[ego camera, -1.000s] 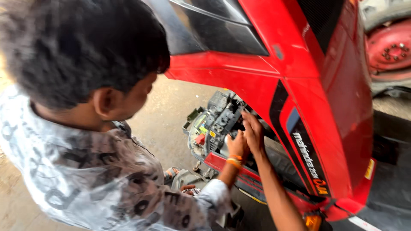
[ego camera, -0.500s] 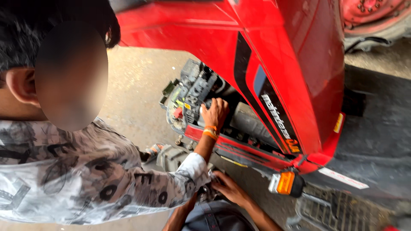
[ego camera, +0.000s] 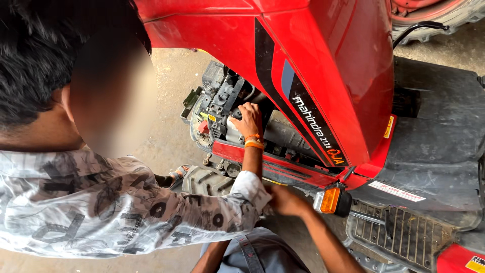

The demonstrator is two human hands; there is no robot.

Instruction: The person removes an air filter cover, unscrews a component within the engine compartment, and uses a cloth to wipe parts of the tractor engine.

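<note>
Dropped away from the engine (ego camera: 221, 103) since a second ago – right hand (ego camera: 284, 200) now low in the middle of the frame, pressed against the white cuff (ego camera: 247, 184) of the co-worker's patterned sleeve. Curled inward, fingers hidden behind that cuff, so cannot tell whether gripping anything or merely closed. Forearm running off toward the lower right corner. Left forearm (ego camera: 211, 257) rising from the bottom edge and vanishing under the same sleeve; left hand itself out of sight.

Above, the co-worker's hand (ego camera: 248, 120) (orange bands (ego camera: 254, 143) at the wrist) reaching into the exposed engine, fingers bent over a dark part just beneath the raised red bonnet (ego camera: 333, 55). Bonnet filling the upper centre and right, tilted open over the machinery.

Just right of the right hand – an orange indicator lamp (ego camera: 330, 200) on the red frame. Further to the lower right, a ribbed metal footplate (ego camera: 401, 235). Concrete floor (ego camera: 172, 81) showing at upper centre left, a tyre (ego camera: 444, 17) in the upper right corner.
</note>
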